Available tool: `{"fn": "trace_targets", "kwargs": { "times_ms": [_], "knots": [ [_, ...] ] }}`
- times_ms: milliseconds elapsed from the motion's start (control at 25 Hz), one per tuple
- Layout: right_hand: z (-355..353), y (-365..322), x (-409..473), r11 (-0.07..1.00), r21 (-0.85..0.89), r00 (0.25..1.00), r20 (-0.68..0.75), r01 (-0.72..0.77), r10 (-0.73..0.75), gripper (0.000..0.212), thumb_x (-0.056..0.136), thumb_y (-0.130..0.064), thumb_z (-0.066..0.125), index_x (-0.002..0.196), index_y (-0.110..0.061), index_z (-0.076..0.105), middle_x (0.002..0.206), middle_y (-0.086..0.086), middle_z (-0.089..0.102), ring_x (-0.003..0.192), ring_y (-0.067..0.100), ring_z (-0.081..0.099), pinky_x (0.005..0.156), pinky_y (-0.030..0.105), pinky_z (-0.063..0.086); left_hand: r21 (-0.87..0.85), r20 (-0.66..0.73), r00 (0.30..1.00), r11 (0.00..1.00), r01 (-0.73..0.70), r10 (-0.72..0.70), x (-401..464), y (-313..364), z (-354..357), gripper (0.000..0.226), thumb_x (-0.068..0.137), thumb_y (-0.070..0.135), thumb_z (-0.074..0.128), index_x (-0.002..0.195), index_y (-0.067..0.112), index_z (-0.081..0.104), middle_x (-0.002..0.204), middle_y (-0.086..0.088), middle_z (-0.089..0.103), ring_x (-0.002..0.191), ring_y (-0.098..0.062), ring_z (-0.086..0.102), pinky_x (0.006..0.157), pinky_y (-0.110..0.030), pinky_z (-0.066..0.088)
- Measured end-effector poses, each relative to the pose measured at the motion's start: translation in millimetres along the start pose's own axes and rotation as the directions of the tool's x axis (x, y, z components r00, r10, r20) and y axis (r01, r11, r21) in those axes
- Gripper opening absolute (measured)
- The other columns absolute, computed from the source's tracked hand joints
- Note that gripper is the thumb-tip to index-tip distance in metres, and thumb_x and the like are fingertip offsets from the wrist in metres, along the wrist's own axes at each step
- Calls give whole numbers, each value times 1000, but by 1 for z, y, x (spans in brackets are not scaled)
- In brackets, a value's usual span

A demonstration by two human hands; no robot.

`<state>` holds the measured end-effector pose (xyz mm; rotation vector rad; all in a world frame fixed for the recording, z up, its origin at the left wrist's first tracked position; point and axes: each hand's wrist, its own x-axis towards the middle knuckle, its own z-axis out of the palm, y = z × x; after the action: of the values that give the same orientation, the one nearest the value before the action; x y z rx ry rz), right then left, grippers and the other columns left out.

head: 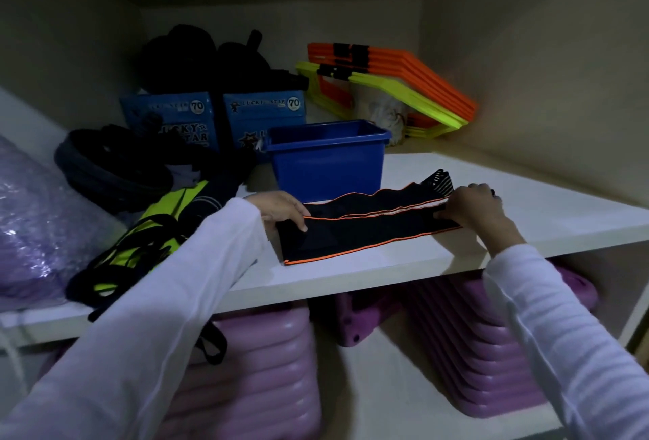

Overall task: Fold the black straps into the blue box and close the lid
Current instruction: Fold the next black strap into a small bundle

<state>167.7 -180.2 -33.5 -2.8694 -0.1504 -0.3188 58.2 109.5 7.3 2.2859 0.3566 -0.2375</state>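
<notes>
Head view | left hand [281, 209] flat on orange-edged black strap [351, 229] | right hand [474, 208] pinching its end | blue box [328, 158] lidless

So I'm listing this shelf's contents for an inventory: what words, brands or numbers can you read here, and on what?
"70": white round sticker on the left blue pack.
"70": same sticker on the right blue pack.
"LUCKY STAR": front of the left blue pack, partly hidden.
Small line across both pack tops: too blurred to read.
Blue box, black straps: no text.
</notes>
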Motion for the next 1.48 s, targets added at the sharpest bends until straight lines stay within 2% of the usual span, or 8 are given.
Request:
{"fn": "trace_targets", "kwargs": {
  "times_ms": [160,360,560,760,880,1080,1320,1480],
  "knots": [
    [-4,14,0,982,120,989,30,-146,143,58,78,-40,69,122,-5,53,138,23,35,132,40,29,109,51,27,-103,-40,993,989,103,-107,0,-15,-6,34,82,1,63,116,3,64,118,-14,64,108,-25,61,103,-33,46],
    [-5,24,4,927,327,983,98,-181,157,76,75,-28,76,132,0,33,129,25,51,121,40,48,92,41,41,-506,88,982,842,187,-165,-8,-28,-6,21,85,-12,46,94,0,61,92,-13,62,84,-19,61,58,-22,59],
    [-20,15,14,953,201,946,280,-225,164,54,79,-20,73,120,9,53,105,21,56,90,27,50,73,29,36,-530,-37,982,837,137,-184,-12,-32,-7,24,82,-16,48,95,-2,62,103,-16,62,105,-23,58,92,-29,52],
    [-34,15,24,954,257,958,274,-154,81,23,81,-12,69,80,2,51,75,14,52,68,26,48,59,29,37,-629,-213,961,777,2,-175,-7,-26,-28,20,80,-16,52,80,2,59,108,-14,60,115,-25,57,87,-26,51],
    [-37,9,49,938,317,982,166,-140,90,23,83,-12,67,94,4,55,89,17,52,82,29,49,68,31,37,-617,-325,922,786,-40,-209,7,-13,-33,18,79,-15,56,86,1,58,123,-17,59,115,-26,56,84,-25,52],
    [-8,5,83,934,334,992,68,-124,107,35,85,-11,62,113,10,58,107,24,62,99,36,58,71,30,37,-469,-400,883,883,32,-244,41,-5,-23,49,76,-9,64,124,-5,56,120,-16,58,91,-20,52,33,-9,42],
    [11,0,101,922,357,989,51,-148,139,32,87,-11,56,113,6,58,121,25,59,111,39,57,82,36,46,-391,-398,875,914,110,-276,66,-10,-22,39,73,-10,68,111,-7,61,89,-13,58,62,-18,50,48,-22,42],
    [11,-1,107,949,299,994,-1,-101,106,27,88,-14,50,105,5,59,123,24,56,114,39,52,90,39,46,-340,-405,875,932,126,-266,68,-11,-18,32,73,-9,69,103,-4,59,93,-18,57,61,-20,50,56,-27,41]
  ]
}}
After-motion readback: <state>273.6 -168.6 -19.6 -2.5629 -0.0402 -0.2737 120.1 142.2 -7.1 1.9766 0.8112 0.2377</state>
